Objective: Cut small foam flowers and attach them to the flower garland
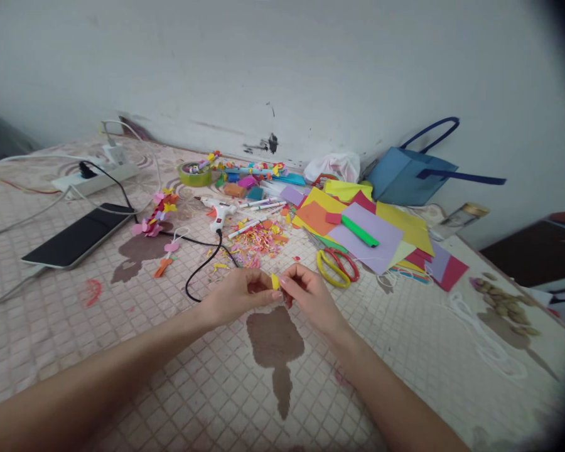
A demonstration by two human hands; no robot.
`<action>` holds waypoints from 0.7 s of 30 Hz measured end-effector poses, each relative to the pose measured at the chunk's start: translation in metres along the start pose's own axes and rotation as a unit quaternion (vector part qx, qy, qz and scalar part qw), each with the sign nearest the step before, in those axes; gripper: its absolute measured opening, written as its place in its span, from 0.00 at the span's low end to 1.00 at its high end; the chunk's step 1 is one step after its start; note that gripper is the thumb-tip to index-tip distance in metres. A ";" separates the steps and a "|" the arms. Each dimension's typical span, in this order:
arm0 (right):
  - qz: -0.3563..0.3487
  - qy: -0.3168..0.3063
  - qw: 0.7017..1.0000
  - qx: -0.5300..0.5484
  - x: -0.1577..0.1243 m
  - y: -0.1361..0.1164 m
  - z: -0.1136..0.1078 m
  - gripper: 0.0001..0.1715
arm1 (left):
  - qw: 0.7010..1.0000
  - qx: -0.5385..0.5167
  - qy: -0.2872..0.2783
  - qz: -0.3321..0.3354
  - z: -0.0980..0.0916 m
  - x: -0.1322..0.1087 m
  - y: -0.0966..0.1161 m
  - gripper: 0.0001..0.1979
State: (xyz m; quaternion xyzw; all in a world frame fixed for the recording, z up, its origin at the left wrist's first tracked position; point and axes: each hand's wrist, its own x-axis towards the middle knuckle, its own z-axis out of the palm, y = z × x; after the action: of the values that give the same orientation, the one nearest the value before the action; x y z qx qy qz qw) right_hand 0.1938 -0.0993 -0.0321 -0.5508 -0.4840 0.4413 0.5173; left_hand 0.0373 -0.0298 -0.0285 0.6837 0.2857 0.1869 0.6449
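A small piece of yellow paper point(275, 282) sits between my two hands, above the patterned tablecloth. My left hand point(239, 292) pinches it from the left between thumb and fingers. From the other side, my right hand point(307, 292) closes its thumb and fingertips on the same piece; the fingers partly hide it. Just right of my right hand lie scissors point(332, 269) with yellow and red handles. Beyond my hands is a pile of thin coloured paper scraps point(258, 245). A white glue gun point(216, 212) rests behind my left hand, its black cord curving toward my wrist.
A phone point(80, 235) and a power strip point(96, 179) with cables lie at left. Coloured paper sheets point(367, 226) with a green cutter-like item point(359, 231) spread at right. A blue bag point(409, 176) stands by the wall. Green tape point(195, 176) and white string point(484, 339) also lie here.
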 end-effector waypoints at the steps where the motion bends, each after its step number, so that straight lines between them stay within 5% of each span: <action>1: 0.001 -0.001 1.000 0.000 0.000 0.000 0.001 0.12 | 1.000 -0.003 0.014 0.002 0.000 0.000 0.001 0.13; 13: 0.027 0.002 0.999 0.031 -0.001 0.002 0.006 0.14 | 0.994 -0.094 0.046 -0.015 0.002 -0.001 0.004 0.15; 21: 0.036 -0.047 0.997 0.048 0.000 0.002 0.004 0.19 | 0.998 -0.046 0.048 0.009 -0.005 0.004 -0.001 0.12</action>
State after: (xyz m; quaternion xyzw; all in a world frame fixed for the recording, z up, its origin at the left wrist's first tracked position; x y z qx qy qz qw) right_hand 0.1902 -0.0991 -0.0349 -0.5209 -0.4661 0.5080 0.5033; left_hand 0.0368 -0.0235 -0.0293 0.6463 0.3013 0.2387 0.6592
